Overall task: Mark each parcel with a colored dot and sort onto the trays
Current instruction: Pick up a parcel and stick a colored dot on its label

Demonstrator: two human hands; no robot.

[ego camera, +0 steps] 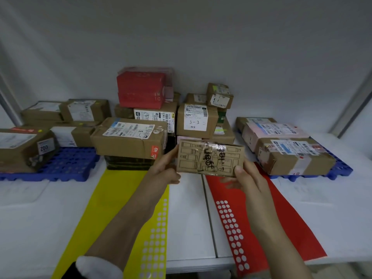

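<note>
I hold a small flat cardboard parcel [210,158] with black scribbled writing and clear tape, raised above the white table in front of the central pile. My left hand [165,168] grips its left edge and my right hand [244,178] grips its lower right corner, thumb on the front face. Below lie a yellow dot-sticker sheet [120,214] on the left and a red dot-sticker sheet [259,218] on the right, both with several empty dot holes. A blue tray [66,166] at the left and a blue tray [340,168] at the right each carry parcels.
A pile of unsorted parcels [130,139] stands at the back centre, topped by a red box [141,89]. The white table [189,218] has a seam running down its middle. A grey wall closes off the back. Metal posts stand at both far sides.
</note>
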